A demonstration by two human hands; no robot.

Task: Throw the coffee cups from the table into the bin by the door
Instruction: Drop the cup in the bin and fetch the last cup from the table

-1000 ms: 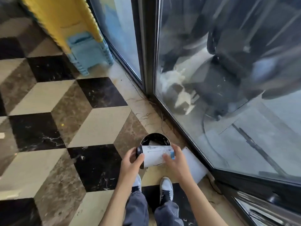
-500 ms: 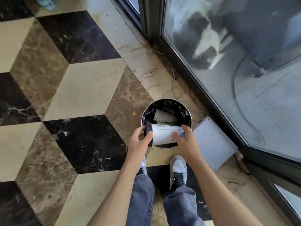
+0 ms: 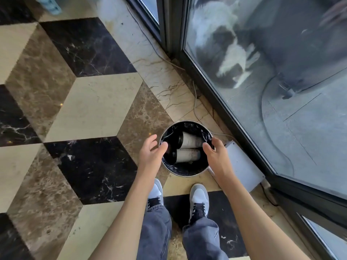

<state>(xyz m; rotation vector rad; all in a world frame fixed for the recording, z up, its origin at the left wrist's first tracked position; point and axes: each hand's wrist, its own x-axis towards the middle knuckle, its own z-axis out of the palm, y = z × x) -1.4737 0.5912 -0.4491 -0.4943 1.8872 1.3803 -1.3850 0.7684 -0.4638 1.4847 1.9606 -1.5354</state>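
A small round metal bin point(image 3: 189, 173) with a black liner stands on the floor beside the glass door. Two white coffee cups with black lids lie on their sides inside it, one point(image 3: 190, 141) behind the other point(image 3: 186, 155). My left hand point(image 3: 152, 152) hovers over the bin's left rim, fingers spread and empty. My right hand point(image 3: 216, 154) hovers over the right rim, also open and holding nothing.
A white flat box point(image 3: 242, 166) lies on the floor right of the bin, against the dark door frame point(image 3: 234, 128). A thin cable point(image 3: 195, 96) runs along the frame. My two shoes point(image 3: 199, 196) stand just in front of the bin on patterned marble tiles.
Both hands held a white cup sideways over the bin; they have let go, and the cup now lies inside beside the other. The view has moved closer to the bin.
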